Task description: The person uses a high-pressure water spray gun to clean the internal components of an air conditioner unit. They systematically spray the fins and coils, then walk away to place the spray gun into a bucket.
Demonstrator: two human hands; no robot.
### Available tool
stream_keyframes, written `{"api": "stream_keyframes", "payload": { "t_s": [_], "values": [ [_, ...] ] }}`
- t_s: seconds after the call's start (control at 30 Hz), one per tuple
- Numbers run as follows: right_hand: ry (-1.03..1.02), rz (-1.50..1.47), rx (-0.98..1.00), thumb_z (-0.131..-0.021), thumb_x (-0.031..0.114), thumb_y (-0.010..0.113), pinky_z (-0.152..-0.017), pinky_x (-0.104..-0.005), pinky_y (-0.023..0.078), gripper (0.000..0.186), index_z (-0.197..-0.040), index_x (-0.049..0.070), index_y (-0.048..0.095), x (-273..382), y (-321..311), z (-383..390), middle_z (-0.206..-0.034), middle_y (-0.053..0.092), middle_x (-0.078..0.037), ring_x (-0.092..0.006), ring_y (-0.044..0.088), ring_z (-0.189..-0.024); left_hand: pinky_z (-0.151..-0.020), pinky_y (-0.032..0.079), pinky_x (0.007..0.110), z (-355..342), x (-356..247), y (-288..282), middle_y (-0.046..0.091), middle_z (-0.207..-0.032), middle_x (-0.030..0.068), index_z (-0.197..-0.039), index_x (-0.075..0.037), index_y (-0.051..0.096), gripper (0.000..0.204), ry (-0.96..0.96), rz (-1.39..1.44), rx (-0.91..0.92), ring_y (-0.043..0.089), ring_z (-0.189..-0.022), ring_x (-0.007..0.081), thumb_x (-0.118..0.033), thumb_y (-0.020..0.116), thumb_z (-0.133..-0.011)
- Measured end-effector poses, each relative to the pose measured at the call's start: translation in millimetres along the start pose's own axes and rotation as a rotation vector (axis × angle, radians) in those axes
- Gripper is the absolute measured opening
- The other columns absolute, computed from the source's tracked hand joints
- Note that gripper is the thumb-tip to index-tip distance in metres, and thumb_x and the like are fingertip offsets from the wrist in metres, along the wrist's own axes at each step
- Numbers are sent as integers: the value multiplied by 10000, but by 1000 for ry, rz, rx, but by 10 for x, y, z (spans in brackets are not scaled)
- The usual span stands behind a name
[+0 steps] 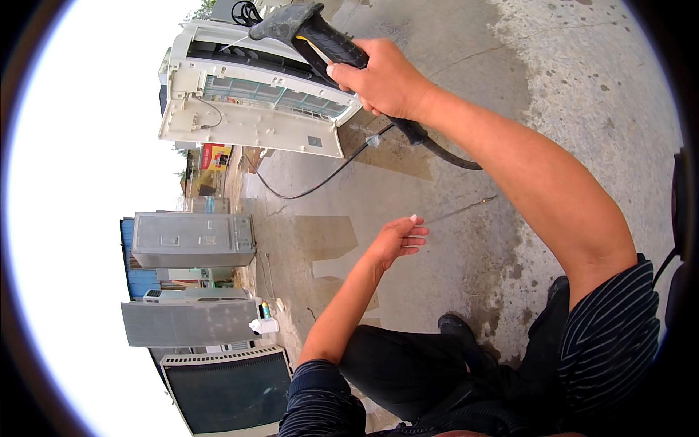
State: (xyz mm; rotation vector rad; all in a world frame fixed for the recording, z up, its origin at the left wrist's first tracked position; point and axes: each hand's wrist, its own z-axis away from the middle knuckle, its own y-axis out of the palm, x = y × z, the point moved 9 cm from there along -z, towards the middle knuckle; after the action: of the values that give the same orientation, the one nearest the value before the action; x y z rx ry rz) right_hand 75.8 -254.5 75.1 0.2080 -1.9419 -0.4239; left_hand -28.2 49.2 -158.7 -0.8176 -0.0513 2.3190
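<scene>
My right hand (387, 79) is wrapped round the black grip of a pressure washer gun (331, 44). The gun's nose points at a white wall air conditioner unit (269, 69), and a thin pale streak runs from it toward the unit's dark slot. The unit's front panel (251, 130) hangs open, showing bluish mesh filters (273, 95). From the bottom of the grip a black hose (448, 154) leads away. Held out over the wet ground, my left hand (400, 239) is empty, its fingers apart and touching nothing.
Wet concrete (408, 284) lies around my dark shoes (455, 324). A black cable or hose (313, 191) curves across it. To the left are a grey fridge (191, 239), a grey appliance (189, 323), a white jug (264, 325) and a box with a dark front (229, 390).
</scene>
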Motion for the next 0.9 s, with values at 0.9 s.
{"api": "stream_keyframes", "payload": {
  "t_s": [0.9],
  "values": [
    [3, 3, -16, -963, 269, 682, -425, -297, 449, 300, -990, -23, 622, 58, -38, 7, -811, 641, -66, -93, 514, -467, -933, 563, 371, 20, -10, 14, 722, -1257, 86, -1427, -49, 602, 522, 10, -2, 3, 692, -1085, 196, -458, 538, -1109]
  ]
}}
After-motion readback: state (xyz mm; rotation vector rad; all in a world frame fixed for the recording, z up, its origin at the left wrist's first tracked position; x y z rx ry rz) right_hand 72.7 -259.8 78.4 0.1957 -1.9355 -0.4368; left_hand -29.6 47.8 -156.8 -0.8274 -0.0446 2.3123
